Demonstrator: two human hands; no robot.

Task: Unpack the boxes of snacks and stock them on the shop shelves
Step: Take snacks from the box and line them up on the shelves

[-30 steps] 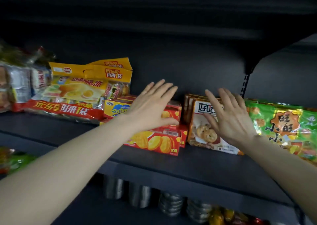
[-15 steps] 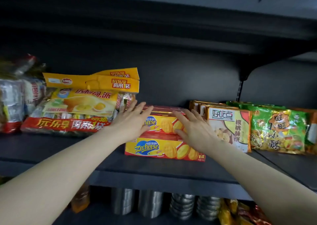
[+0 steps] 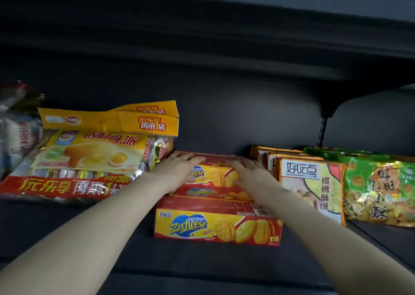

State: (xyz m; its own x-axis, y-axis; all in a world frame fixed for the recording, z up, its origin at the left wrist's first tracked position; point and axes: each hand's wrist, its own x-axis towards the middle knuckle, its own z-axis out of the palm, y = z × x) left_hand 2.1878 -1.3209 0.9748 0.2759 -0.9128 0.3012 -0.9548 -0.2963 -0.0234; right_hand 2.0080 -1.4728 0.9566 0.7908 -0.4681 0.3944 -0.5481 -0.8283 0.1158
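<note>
Zecheese red-and-yellow cardboard cracker boxes [image 3: 216, 227] stand on the dark metal shelf [image 3: 107, 234], right of the yellow plastic pie bags [image 3: 89, 155]. The left hand [image 3: 179, 166] and right hand [image 3: 249, 173], spread above a second ago, now press flat-fingered on the rear stack. Probably final squaring-up.

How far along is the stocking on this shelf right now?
Done: pie bags, walnut cookie packs and green snack bags sit on the shelf, plus a front Zecheese box. In hand: left hand and right hand rest flat on the upper Zecheese box of the rear stack, seemingly squaring it. Left: how much stock remains to unpack is out of view.
</note>
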